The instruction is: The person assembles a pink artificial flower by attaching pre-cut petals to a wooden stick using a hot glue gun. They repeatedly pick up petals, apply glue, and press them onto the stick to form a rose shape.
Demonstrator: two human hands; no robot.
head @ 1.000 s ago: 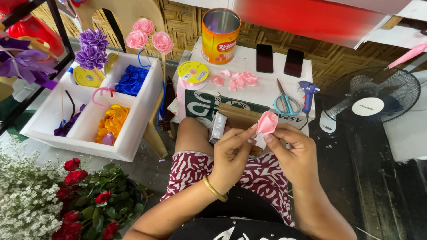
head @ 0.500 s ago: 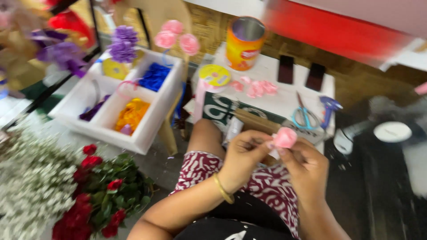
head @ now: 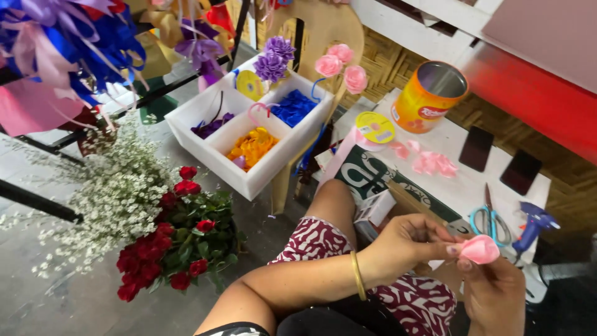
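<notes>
A small pink satin ribbon rose [head: 479, 249] sits at the lower right of the frame, pinched between both hands. The left hand [head: 407, 244] closes its fingertips on the bloom's near edge, while the right hand [head: 494, 291] grips it from beneath with thumb and forefinger. The step in hand looks like shaping or tightening the petals; the next move likely calls for a steady pinch so the smooth folds do not slip loose. Just above on the white table top [head: 460, 186] lie blue-handled scissors [head: 491, 219], a blue glue gun [head: 530, 225] and loose pink ribbon petals [head: 430, 163]. Toward the upper middle stands an orange metal can [head: 428, 98]; left of it, a white divided tray [head: 249, 140] holds glossy coloured ribbon. Red roses [head: 163, 247] fill the lower left
</notes>
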